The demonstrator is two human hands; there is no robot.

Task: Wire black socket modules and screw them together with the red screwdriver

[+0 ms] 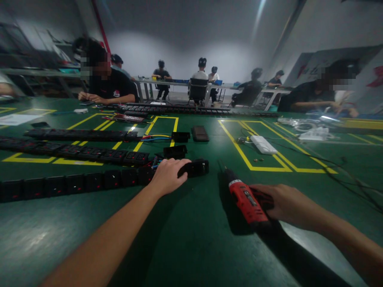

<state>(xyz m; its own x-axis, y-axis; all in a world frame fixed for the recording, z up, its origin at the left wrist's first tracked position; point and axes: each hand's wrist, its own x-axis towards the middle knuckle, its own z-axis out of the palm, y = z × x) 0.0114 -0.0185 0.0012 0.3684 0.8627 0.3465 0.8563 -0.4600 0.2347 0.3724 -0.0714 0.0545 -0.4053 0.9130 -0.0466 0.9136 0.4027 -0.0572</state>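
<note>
The left hand point(168, 174) is lying loosely curled on a long black socket strip point(89, 181); the right hand point(284, 203) is gripping a red-and-black electric screwdriver point(245, 199).

Left hand point(168, 175): bare, fingers and wrist uncovered. Right hand point(281, 203): bare, likewise uncovered. Left forearm point(119, 235), near left: bare up to frame edge, slender. Right forearm point(344, 235), near right: bare up to frame edge. Finer detail lost in dim light.
</note>
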